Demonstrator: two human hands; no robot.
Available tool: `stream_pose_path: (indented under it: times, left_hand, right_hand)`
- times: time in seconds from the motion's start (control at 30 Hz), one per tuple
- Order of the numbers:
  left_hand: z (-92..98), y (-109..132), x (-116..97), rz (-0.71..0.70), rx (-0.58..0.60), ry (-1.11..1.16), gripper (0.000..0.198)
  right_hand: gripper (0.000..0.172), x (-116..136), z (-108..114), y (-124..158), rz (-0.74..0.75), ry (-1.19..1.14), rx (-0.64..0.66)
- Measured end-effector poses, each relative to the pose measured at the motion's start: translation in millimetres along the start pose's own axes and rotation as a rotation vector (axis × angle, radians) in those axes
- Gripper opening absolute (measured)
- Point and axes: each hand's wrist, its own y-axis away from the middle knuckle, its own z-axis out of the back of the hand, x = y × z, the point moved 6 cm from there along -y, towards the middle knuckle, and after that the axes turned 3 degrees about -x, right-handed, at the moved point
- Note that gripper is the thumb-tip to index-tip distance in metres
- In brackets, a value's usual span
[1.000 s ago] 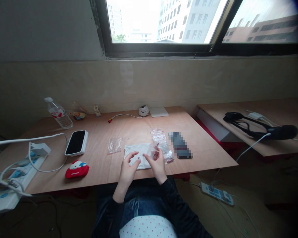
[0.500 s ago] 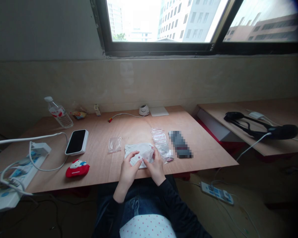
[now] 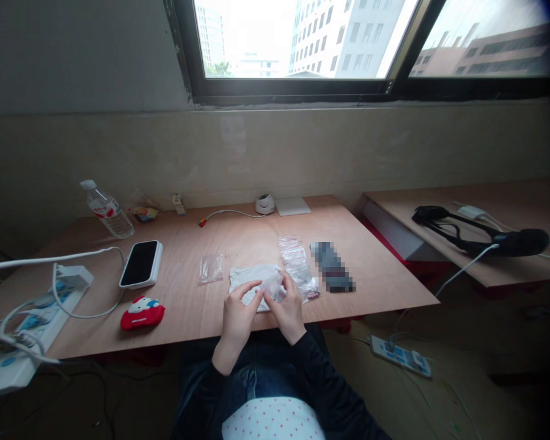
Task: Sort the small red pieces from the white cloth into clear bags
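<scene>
Both my hands sit close together at the desk's front edge. My left hand (image 3: 237,313) and my right hand (image 3: 288,308) pinch a small clear plastic bag (image 3: 271,287) between their fingers. It is held just above a white cloth or paper sheet (image 3: 244,278), which partly hides under my hands. Just beyond my right hand lies a stack of clear zip bags (image 3: 295,264). A pixelated dark object (image 3: 332,267) lies to its right. A loose clear bag (image 3: 211,268) lies left of the sheet.
On the plywood desk (image 3: 187,238) are a black-faced phone or power bank (image 3: 140,264), a red Hello Kitty pouch (image 3: 142,316), a cabled power strip (image 3: 36,327), a water bottle (image 3: 107,212) and a small white dome camera (image 3: 264,204). A second desk stands to the right.
My hands have drawn closer together, and the clear bag has come down from the raised position in my right hand to sit pinched between both hands. The view has tipped slightly.
</scene>
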Motion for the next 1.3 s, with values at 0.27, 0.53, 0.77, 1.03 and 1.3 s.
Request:
stream_pose_path:
  times: [0.27,0.53,0.77,1.03,1.3]
  left_hand:
    - [14.5,-1,-7,-0.078,-0.158,0.055,0.017]
    - [31.1,-6,-6,0.017,-0.198,0.378,0.024]
    - [44.3,-7,-9,0.053,-0.268,0.403,0.025]
    - [58.8,-7,-14,-0.001,-0.321,0.265,0.026]
    - [60.1,-4,-17,0.017,-0.362,0.282,0.025]
  right_hand:
    - [0.061,28,6,-1,0.019,-0.125,0.037]
    - [0.034,32,-2,-5,-0.267,-0.457,0.215]
    - [0.023,41,-5,-4,-0.356,-0.62,0.29]
    - [0.027,47,1,-11,-0.314,-0.548,0.276]
    - [0.027,64,-7,-1,-0.397,-0.651,0.453]
